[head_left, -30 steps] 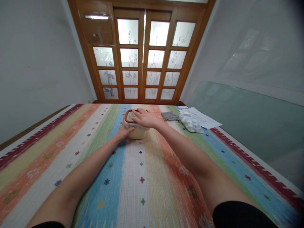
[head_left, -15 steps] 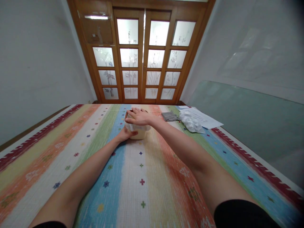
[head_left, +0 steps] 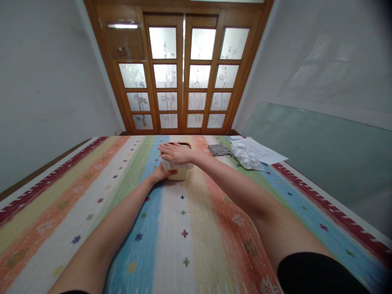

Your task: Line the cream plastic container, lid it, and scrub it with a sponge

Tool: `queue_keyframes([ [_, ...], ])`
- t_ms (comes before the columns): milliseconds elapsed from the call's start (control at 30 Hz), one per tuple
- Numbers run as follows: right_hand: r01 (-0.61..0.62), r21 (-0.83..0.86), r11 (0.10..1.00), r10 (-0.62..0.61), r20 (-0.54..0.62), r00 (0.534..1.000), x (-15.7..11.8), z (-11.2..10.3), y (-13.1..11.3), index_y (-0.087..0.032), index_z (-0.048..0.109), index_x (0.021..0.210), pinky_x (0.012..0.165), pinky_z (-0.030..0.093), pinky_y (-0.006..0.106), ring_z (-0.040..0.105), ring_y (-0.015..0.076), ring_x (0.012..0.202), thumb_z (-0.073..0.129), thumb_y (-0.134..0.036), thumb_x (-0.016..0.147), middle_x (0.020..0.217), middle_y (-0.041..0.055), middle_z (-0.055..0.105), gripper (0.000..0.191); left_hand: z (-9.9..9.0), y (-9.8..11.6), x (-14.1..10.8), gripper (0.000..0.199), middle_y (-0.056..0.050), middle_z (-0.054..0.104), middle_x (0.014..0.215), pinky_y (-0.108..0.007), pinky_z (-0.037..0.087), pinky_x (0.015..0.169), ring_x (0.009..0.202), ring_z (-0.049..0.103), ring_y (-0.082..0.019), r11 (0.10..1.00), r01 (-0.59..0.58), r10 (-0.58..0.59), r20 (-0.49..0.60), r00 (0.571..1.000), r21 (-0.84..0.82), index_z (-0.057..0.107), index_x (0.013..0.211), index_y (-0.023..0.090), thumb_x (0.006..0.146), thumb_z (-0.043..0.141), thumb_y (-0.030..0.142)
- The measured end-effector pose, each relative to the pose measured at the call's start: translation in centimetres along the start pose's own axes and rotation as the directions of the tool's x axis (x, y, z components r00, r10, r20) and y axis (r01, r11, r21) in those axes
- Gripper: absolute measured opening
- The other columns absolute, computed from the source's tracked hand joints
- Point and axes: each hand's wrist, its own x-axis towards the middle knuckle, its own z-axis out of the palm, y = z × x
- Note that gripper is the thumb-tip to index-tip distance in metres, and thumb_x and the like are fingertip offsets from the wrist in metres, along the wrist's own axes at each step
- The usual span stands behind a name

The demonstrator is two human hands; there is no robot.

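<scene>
A small cream bin (head_left: 181,175) with a brown rim (head_left: 186,144) stands upright on the tablecloth. White, thin plastic bag film (head_left: 170,165) hangs over its upper outside. Low on the bin's left side, my left hand (head_left: 161,172) grips it, thumb across the near face and the other fingers hidden behind. My right hand (head_left: 176,154) lies across the top with fingers stretched out flat, pointing left, over the rim and the film. Most of the bin's opening is covered by this hand, so its inside cannot be seen.
Right of the bin lie a folded grey cloth (head_left: 218,150), a crumpled white plastic bundle (head_left: 246,156) and a printed paper sheet (head_left: 269,154). The striped tablecloth (head_left: 202,228) covers the table. Beyond its far edge are wooden glass-paned doors (head_left: 183,98); walls flank both sides.
My right hand has shifted slightly left and down over the bin's top, uncovering more of the brown rim at the back right. My left hand keeps its grip.
</scene>
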Motion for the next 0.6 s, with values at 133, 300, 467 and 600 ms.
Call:
queue_keyframes([
  [133, 0.071, 0.035, 0.997, -0.07, -0.015, 0.997, -1.2, 0.1, -0.6, -0.024, 0.041, 0.164, 0.132, 0.015, 0.056, 0.024, 0.0297, 0.162, 0.04, -0.046, 0.107, 0.173, 0.0049, 0.03, 0.061, -0.1, 0.1, -0.3, 0.086, -0.019, 0.06, 0.146, -0.063, 0.032, 0.126, 0.145, 0.048, -0.041, 1.0, 0.012, -0.01, 0.075, 0.997, -0.028, 0.055, 0.143, 0.016, 0.074, 0.085, 0.058],
  [300, 0.017, -0.015, 1.0, -0.017, 0.009, 1.0, -0.4, 0.6, -1.5, -0.019, 0.036, 0.166, 0.132, 0.013, 0.058, 0.021, 0.0317, 0.163, 0.04, -0.052, 0.106, 0.173, 0.0098, 0.028, 0.068, 0.1, -0.6, -0.1, 0.088, -0.017, 0.053, 0.154, -0.063, 0.028, 0.129, 0.153, 0.037, -0.044, 1.0, -0.007, 0.006, 0.027, 1.0, 0.03, 0.055, 0.144, 0.019, 0.072, 0.087, 0.058],
  [467, -0.072, -0.072, 0.995, 0.072, 0.005, 0.997, 1.3, 1.3, -2.3, -0.01, 0.033, 0.166, 0.132, 0.009, 0.058, 0.017, 0.0318, 0.164, 0.039, -0.059, 0.106, 0.173, 0.0177, 0.025, 0.078, 0.7, -1.2, 0.1, 0.092, -0.017, 0.049, 0.158, -0.061, 0.024, 0.131, 0.157, 0.03, -0.045, 0.995, -0.045, 0.051, -0.066, 0.997, 0.092, 0.055, 0.145, 0.019, 0.067, 0.091, 0.052],
  [600, -0.169, -0.072, 0.983, 0.168, -0.017, 0.986, 2.3, 1.1, -2.4, -0.01, 0.036, 0.165, 0.132, 0.011, 0.059, 0.015, 0.0327, 0.164, 0.036, -0.063, 0.105, 0.173, 0.0203, 0.022, 0.08, 1.2, -0.9, 0.0, 0.089, -0.014, 0.047, 0.16, -0.065, 0.022, 0.13, 0.158, 0.03, -0.041, 0.995, -0.038, 0.046, -0.077, 0.996, 0.097, 0.052, 0.148, 0.025, 0.071, 0.088, 0.05],
])
